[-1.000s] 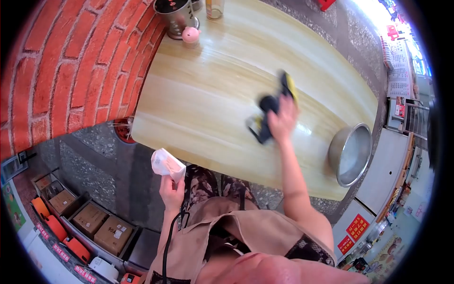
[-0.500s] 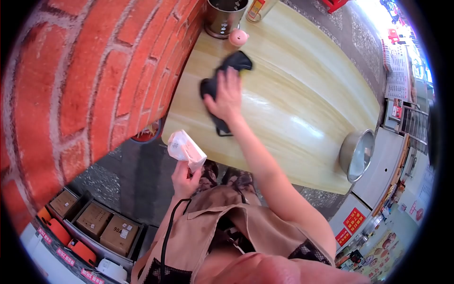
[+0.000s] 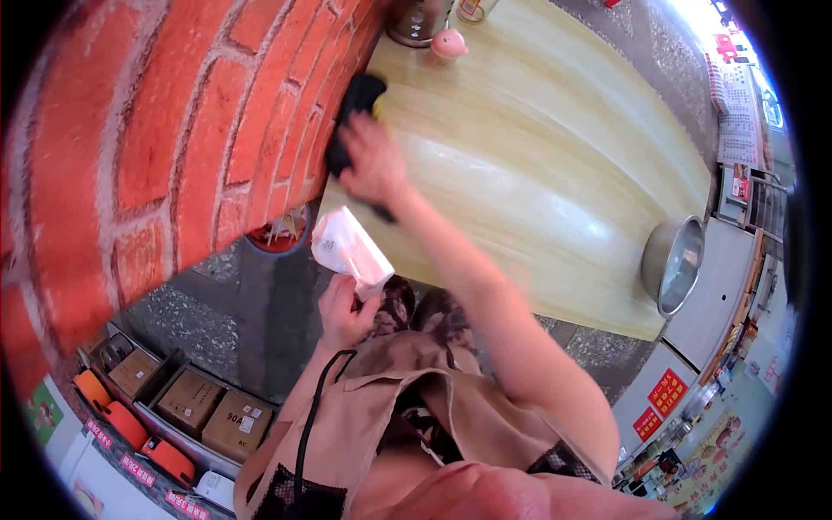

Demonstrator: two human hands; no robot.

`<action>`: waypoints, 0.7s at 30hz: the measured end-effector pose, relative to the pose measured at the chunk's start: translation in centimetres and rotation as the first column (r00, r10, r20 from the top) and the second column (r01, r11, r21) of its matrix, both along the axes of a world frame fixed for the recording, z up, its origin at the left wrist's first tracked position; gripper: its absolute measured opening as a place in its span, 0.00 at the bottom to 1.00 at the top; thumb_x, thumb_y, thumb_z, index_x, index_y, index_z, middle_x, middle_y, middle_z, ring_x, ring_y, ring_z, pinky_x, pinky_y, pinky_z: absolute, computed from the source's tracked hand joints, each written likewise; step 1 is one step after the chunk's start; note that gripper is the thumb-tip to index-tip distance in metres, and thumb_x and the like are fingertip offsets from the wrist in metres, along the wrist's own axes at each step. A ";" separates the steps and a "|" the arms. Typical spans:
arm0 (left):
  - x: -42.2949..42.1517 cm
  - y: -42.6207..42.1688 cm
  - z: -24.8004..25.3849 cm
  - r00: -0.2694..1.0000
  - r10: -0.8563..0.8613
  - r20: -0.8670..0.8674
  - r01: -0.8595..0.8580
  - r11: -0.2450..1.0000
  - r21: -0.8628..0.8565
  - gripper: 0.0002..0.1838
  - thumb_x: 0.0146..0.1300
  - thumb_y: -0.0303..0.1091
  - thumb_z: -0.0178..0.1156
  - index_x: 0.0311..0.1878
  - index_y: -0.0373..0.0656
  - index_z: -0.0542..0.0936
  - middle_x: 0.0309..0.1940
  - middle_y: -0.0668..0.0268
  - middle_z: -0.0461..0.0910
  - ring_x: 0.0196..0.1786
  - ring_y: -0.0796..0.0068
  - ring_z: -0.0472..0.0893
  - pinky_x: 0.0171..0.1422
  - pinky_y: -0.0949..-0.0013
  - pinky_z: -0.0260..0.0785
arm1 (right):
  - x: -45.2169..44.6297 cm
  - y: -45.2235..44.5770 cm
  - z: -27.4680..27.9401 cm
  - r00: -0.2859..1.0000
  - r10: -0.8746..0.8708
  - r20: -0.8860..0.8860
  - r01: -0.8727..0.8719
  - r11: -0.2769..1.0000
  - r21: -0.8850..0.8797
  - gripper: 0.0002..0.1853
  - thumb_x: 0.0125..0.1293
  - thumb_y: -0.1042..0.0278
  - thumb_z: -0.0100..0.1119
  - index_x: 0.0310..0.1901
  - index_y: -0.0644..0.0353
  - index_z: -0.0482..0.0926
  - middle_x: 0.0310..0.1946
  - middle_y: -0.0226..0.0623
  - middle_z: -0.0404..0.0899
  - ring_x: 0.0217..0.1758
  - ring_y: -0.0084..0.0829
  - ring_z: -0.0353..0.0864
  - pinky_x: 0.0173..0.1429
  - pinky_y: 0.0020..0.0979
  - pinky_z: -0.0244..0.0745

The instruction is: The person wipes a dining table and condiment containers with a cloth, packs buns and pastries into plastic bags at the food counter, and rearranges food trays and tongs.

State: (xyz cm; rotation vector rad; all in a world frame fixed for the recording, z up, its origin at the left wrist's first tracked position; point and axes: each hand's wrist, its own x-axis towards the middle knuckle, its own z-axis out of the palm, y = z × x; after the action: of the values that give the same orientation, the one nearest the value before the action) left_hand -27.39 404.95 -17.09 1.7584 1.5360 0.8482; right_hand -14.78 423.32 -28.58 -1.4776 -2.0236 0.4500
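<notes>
Since 1 s ago the dark cloth (image 3: 358, 97) has gone from mid-table to the table's wall-side edge, w/ the R hand (image 3: 374, 160) on top of it; 0.5 s ago it lay a bit farther from the wall. R hand is a little blurred — palm down, fingers stretched out flat over the cloth, not gripping. L hand (image 3: 345, 310) pinches the lower end of a white packet (image 3: 354, 250) b/w thumb and fingers, same as before, held up by the near left corner. The view's also shifted since 1 s ago, so the brick wall (image 3: 208, 130) takes up more of the left side. Table (image 3: 555, 165) is pale w/ wood-like streaks and some shine. At its far left end stand a metal container (image 3: 419, 24), a pink pot (image 3: 449, 43) and part of a glass jar (image 3: 474, 8); a steel bowl (image 3: 673, 264) sits near the right end. Bin (image 3: 282, 236) on the floor (image 3: 208, 334), just off the near left corner; cardboard boxes (image 3: 232, 425) lower left. Edges: wall runs tight along the cloth's left side — can't tell if they touch. Wide stretch of tabletop b/w R hand and bowl; person's legs are just beside the near edge.
</notes>
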 end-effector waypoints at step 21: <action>28.6 9.6 -2.1 0.860 -0.485 -0.159 0.510 0.808 0.294 0.32 0.44 0.38 0.72 0.53 0.42 0.70 0.44 0.57 0.73 0.40 0.57 0.77 0.43 0.59 0.72 | 43.3 -43.5 -3.2 0.336 -0.930 0.150 0.942 0.334 -0.035 0.32 0.56 0.71 0.45 0.64 0.76 0.60 0.64 0.65 0.61 0.69 0.57 0.58 0.74 0.43 0.49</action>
State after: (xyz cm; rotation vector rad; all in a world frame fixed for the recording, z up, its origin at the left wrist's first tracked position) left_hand 1.25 414.56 -19.23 2.3191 0.9211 0.7954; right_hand 28.50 379.80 -31.80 -2.4696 -0.8273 -0.0420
